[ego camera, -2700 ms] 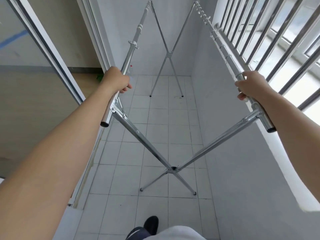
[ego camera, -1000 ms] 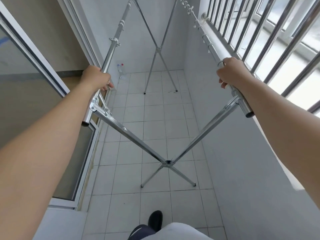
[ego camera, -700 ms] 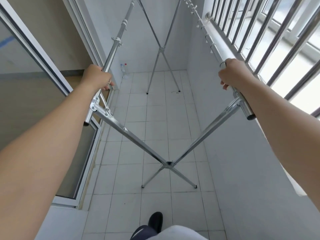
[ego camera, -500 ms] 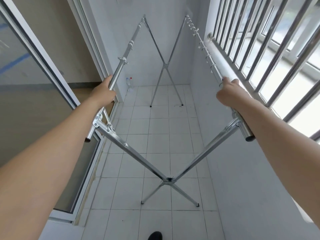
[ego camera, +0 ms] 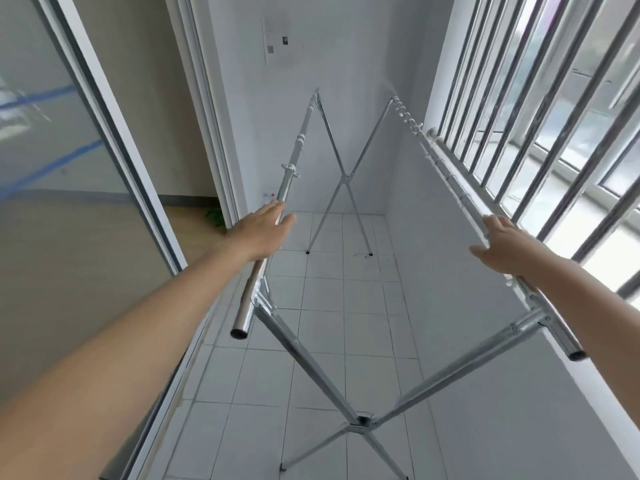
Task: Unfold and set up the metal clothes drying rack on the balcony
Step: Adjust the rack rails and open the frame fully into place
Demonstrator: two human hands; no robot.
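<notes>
The metal drying rack (ego camera: 313, 360) stands spread open along the tiled balcony. Its near X-shaped legs cross low in front of me, and a second X stands at the far wall. Two long top rails run away from me. My left hand (ego camera: 262, 232) lies flat over the left rail (ego camera: 290, 169) with its fingers stretched out, not gripping. My right hand (ego camera: 506, 244) rests open on the right rail (ego camera: 443, 168), fingers apart, beside the window bars.
A glass sliding door (ego camera: 65, 161) and its frame line the left side. Vertical metal window bars (ego camera: 540, 109) and a white low wall (ego camera: 491, 341) line the right. A white end wall closes the far end of the tiled floor (ego camera: 329, 289).
Both hands have let go of the rails and now lie open on them. The view has tilted upward, and my shoe has dropped out of sight. The rack stays spread.
</notes>
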